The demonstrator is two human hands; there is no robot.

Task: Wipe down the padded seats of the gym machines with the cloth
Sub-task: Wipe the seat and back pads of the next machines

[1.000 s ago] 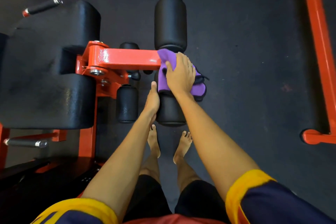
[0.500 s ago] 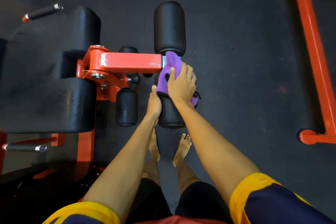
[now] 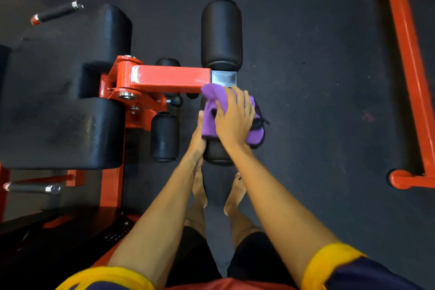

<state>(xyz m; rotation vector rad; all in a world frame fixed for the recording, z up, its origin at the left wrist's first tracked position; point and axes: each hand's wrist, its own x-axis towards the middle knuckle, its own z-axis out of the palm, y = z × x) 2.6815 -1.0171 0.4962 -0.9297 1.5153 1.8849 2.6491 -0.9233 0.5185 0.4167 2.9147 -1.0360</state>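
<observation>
Just below the orange arm [image 3: 169, 79], the purple cloth [image 3: 208, 122] lay draped over the near roller pad [image 3: 217, 154], hiding all but the pad's lower end. The right hand [image 3: 233, 122] pressed flat on the cloth, fingers straight and spread. The left hand [image 3: 199, 139] rested against the pad's left side. Its fingers were out of sight, so its grip could not be told. Left of the orange arm, the seat pad [image 3: 54, 129] ran off the frame edge.
</observation>
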